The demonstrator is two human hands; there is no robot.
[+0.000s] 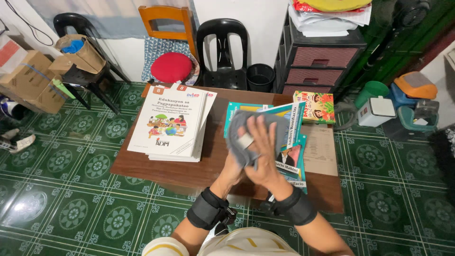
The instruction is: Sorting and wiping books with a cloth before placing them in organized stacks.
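- Holding a grey cloth [246, 135] between both hands, above the worktop's [156, 170] near edge.
- Right hand [263, 151] spread flat over cloth; left hand [232, 170] beneath, gripping it.
- White booklets [170, 121] stacked by left edge.
- Teal books [291, 151] under the hands.

- Low brown wooden table [142, 166] on green patterned floor tiles [61, 161]; bare wood along the near edge
- Stack of white workbooks [170, 121] at the left, slightly fanned
- Teal-covered books [294, 142] overlapping near the middle
- Red-and-green picture book [315, 107] at the far right corner; pale printed sheet [321, 149] flat just below it
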